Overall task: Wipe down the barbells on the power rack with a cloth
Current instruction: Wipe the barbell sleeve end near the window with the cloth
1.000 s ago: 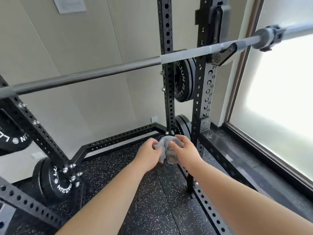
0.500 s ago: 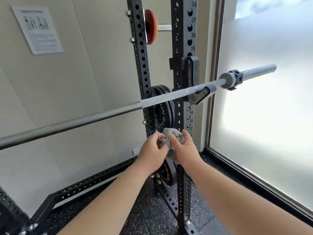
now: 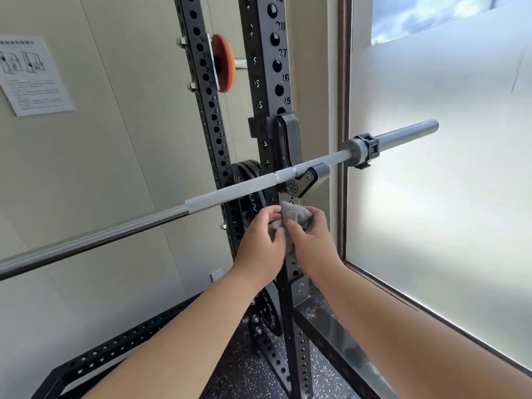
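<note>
A long steel barbell point(image 3: 230, 191) lies across the black power rack point(image 3: 276, 82), resting in a J-hook point(image 3: 302, 181) on the right upright, its bare sleeve point(image 3: 403, 135) sticking out toward the window. A small crumpled grey cloth point(image 3: 293, 214) is bunched between both hands just below the bar, not touching it. My left hand point(image 3: 262, 243) pinches the cloth's left side. Curled round the cloth's right side is my right hand point(image 3: 313, 240).
Black weight plates point(image 3: 247, 205) hang on the rear upright behind the bar, an orange plate point(image 3: 223, 63) higher up. A frosted window point(image 3: 446, 197) fills the right. A paper notice point(image 3: 31, 76) is on the beige wall. The rack's base rails point(image 3: 115, 349) cross the speckled rubber floor.
My view has tilted up from the floor to the bar. Both hands have risen with the cloth and now sit close under the barbell near the J-hook.
</note>
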{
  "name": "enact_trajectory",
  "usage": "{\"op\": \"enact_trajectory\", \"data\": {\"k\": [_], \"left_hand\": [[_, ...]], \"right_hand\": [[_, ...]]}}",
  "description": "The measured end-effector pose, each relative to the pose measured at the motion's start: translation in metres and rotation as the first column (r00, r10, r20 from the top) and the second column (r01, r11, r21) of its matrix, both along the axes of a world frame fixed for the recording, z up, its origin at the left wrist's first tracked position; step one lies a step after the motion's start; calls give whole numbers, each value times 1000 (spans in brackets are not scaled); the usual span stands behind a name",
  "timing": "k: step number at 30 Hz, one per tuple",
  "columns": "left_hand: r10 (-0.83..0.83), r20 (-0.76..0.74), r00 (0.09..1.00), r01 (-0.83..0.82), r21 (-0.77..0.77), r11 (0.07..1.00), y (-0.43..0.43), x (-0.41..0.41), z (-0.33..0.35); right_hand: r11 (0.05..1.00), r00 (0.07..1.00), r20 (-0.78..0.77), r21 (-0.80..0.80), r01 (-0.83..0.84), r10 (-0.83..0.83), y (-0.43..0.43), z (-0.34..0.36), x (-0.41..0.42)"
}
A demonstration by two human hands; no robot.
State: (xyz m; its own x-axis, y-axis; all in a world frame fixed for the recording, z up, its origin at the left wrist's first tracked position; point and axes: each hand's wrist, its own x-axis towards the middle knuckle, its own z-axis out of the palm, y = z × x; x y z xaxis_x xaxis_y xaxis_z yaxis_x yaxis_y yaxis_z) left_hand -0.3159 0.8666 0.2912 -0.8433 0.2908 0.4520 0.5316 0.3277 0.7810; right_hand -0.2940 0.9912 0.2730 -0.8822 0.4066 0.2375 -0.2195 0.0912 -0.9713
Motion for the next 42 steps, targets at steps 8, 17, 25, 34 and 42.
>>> {"op": "enact_trajectory", "data": {"k": [8,17,25,34,42], "left_hand": [[-18,-102,995,22,34,999,85,-8,27],[-15,-282,959,-35,-173,984,189,-32,56],[-66,-339,938,-71,-375,924,249,-73,102],[-36,-475,879,-190,-419,888,288,-124,136],[74,-503,861,-472,-736,485,324,-172,145]], "right_hand": [[982,984,-140,134,131,-113,92,24,-10],[973,950,-259,102,209,-177,188,42,-39],[965,919,-308,8,261,-246,241,59,-77],[925,854,-362,-70,375,-373,271,61,-119],[901,825,-363,-127,416,-432,320,59,-158]]}}
